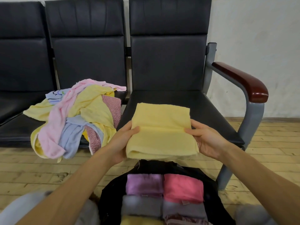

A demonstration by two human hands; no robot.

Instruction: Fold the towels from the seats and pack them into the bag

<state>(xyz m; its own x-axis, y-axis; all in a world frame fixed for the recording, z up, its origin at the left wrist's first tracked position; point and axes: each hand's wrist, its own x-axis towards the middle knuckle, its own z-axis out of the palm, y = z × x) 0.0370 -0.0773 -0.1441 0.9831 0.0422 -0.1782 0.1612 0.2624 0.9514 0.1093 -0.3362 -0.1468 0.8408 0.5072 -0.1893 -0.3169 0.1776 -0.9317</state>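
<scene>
A folded yellow towel (160, 130) is held between both hands above the front edge of the right seat (203, 111). My left hand (123, 143) grips its left edge, thumb on top. My right hand (206, 140) grips its right edge the same way. Below them on the floor, an open black bag (112, 187) holds folded towels in two columns: purple (144, 184), pink (183, 187), grey ones and a yellow one at the bottom edge. A heap of unfolded towels (76, 120), yellow, pink, blue and a dark pink patterned one, lies on the middle seat and hangs over its front.
Three black padded seats stand in a row against a white wall. A dark red wooden armrest (243, 80) on a grey metal frame closes the right end. The floor (32, 172) is light wooden boards. My knees in grey fabric flank the bag.
</scene>
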